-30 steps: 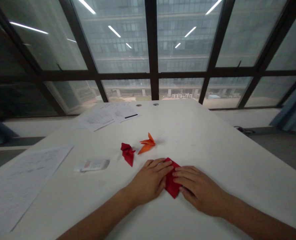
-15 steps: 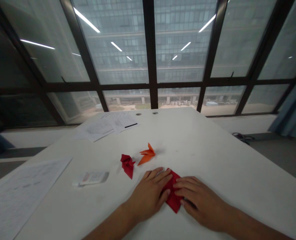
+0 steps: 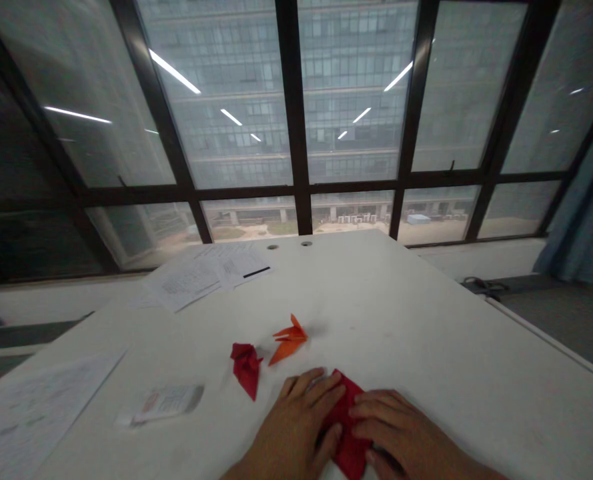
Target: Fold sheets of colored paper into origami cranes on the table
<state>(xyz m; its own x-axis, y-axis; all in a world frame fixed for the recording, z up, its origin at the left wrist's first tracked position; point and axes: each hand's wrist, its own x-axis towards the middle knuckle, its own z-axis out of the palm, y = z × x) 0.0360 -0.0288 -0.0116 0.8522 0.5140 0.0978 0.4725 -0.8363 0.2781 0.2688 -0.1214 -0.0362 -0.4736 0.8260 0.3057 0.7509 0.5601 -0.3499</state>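
Observation:
A folded piece of red paper [image 3: 347, 427] lies on the white table near its front edge, partly covered by both hands. From the left, my left hand [image 3: 303, 420] presses on it with its fingers, the thumb on the paper's lower part. My right hand [image 3: 396, 427] rests its fingers on the right side of the same paper, its thumb at the lower right edge. Just beyond the hands stand an orange folded paper figure [image 3: 291, 339] and, to its left, a red folded paper figure [image 3: 247, 369].
A white packet [image 3: 163, 404] with red print lies at the left. Printed sheets [image 3: 196, 273] are at the table's far left, and another sheet [image 3: 41, 400] is at the near left. Windows rise behind the table [image 3: 376, 287].
The camera view has tilted up, so the table and everything on it sits lower in the picture. Both hands remain on the red paper in nearly the same pose.

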